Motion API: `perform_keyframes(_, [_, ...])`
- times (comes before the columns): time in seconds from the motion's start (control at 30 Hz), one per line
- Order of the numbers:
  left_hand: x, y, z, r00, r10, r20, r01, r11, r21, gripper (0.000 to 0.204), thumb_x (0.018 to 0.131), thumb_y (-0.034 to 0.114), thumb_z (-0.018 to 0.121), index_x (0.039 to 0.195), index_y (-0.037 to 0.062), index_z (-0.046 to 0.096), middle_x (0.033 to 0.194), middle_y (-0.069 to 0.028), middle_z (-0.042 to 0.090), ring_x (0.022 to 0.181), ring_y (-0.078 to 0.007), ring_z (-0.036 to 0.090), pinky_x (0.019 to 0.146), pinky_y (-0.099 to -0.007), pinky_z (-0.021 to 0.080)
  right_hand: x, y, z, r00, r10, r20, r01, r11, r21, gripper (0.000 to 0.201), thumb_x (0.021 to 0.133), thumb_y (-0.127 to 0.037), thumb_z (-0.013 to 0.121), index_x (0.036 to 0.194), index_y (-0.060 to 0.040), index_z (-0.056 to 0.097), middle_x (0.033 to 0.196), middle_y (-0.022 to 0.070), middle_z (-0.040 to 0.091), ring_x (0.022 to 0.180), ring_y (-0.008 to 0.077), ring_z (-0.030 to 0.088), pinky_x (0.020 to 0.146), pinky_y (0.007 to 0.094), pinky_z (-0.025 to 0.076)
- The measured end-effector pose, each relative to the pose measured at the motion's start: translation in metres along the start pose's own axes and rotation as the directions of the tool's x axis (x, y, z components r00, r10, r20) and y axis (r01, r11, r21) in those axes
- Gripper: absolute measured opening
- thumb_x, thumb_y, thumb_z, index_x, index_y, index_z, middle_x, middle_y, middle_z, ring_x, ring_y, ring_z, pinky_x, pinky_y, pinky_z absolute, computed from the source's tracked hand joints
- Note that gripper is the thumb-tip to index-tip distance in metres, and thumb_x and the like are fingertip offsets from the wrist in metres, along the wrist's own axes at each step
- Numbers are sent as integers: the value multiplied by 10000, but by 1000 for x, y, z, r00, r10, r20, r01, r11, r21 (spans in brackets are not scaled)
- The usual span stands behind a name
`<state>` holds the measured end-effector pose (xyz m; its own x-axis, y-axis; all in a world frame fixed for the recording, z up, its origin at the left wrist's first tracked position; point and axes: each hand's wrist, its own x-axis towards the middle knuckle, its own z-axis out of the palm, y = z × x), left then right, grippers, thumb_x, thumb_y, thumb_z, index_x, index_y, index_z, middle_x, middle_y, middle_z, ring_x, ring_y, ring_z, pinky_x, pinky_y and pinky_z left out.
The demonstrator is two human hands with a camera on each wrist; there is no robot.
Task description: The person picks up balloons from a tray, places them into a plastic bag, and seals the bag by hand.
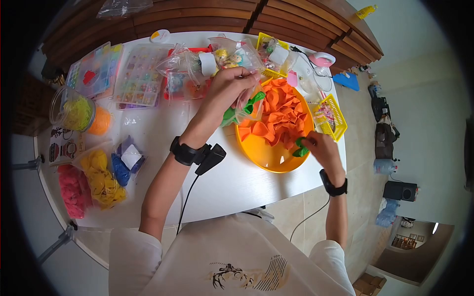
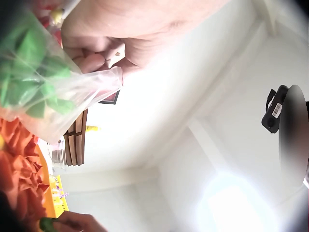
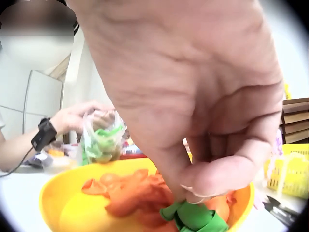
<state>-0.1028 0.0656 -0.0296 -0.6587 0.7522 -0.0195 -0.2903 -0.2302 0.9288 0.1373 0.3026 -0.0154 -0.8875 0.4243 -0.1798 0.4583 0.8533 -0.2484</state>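
Observation:
My left hand (image 1: 228, 90) grips the top of a clear plastic bag (image 2: 99, 87) by its gathered edge. Inside it are limp green balloons (image 2: 30, 75), and the bag hangs at the left rim of a yellow basin (image 1: 274, 165). Uninflated orange balloons (image 1: 282, 111) are heaped in the basin, mostly toward its far side. Over the basin's near right part, my right hand (image 1: 323, 150) pinches green balloons (image 3: 199, 218) between thumb and fingers. In the right wrist view they hang low, in front of the orange heap.
Yellow baskets (image 1: 340, 126) stand right of and behind the basin. Bead boxes (image 1: 139, 74) and filled bags line the table's back. At the left are a jar (image 1: 74, 111) and bags of pink, yellow balloons (image 1: 101, 180) and blue ones. A cable runs from each wrist camera.

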Motion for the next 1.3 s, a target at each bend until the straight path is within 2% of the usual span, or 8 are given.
perform_keyframes(0.13, [2,3,1,999,-5,-35,6,1000,11,303,1046,233,604,785,80,585,596,47,518,503,-31,444,491,-218,330,1,-40,-52,993,85,85,-105,957,271,177,954,-152,701,977,23,712,702,64,666,560,205,579,591,344,482])
perform_keyframes(0.33, [1,1,4,999,-31,-32,30,999,-12,331,1044,253,620,763,85,575,587,43,512,493,-32,452,482,-216,328,18,-103,-55,971,-137,-194,219,829,514,139,923,-66,722,1029,15,678,881,85,689,723,150,614,671,312,498])
perform_keyframes(0.57, [-2,6,7,998,-35,-44,34,999,-12,336,1043,253,625,756,86,569,593,41,515,492,-32,445,482,-216,325,70,-147,19,866,-483,-126,497,860,115,140,867,-97,724,997,-45,739,932,165,708,791,350,694,714,434,552])
perform_keyframes(0.7, [-1,7,-1,997,-18,-79,16,1000,-16,335,1038,252,630,750,90,571,590,43,514,488,-35,443,481,-221,328,48,-133,-17,895,-318,-312,431,796,425,133,912,-103,731,1012,-16,749,906,132,722,749,282,686,691,374,536])
perform_keyframes(0.83, [3,6,-6,999,-24,-42,24,1000,1,267,1027,258,637,807,112,594,640,69,514,536,-17,449,501,-202,316,21,-75,-38,972,-101,-212,131,983,131,173,915,-198,760,942,-28,742,805,155,716,704,316,694,653,392,529])
perform_keyframes(1.03, [2,1,4,997,-58,-52,57,998,-17,349,1036,261,630,736,98,555,587,47,511,491,-32,440,486,-217,324,-16,-7,30,999,31,-28,-39,910,-413,297,885,-342,778,871,-61,684,700,131,693,655,325,710,594,440,539])
perform_keyframes(1.2, [0,2,5,998,-41,-50,42,999,2,342,1041,272,627,755,98,558,596,50,508,493,-29,434,484,-220,322,-12,5,47,992,-4,-127,-61,861,-505,260,866,-285,772,819,-55,662,691,120,690,655,321,710,589,432,535])
perform_keyframes(1.3, [1,0,-3,999,-34,-21,34,999,-5,244,1025,249,639,835,99,610,651,69,523,539,-19,455,506,-198,333,-5,-17,7,995,-36,-91,9,960,-279,194,863,-218,755,843,-44,673,736,123,717,663,316,713,606,413,538])
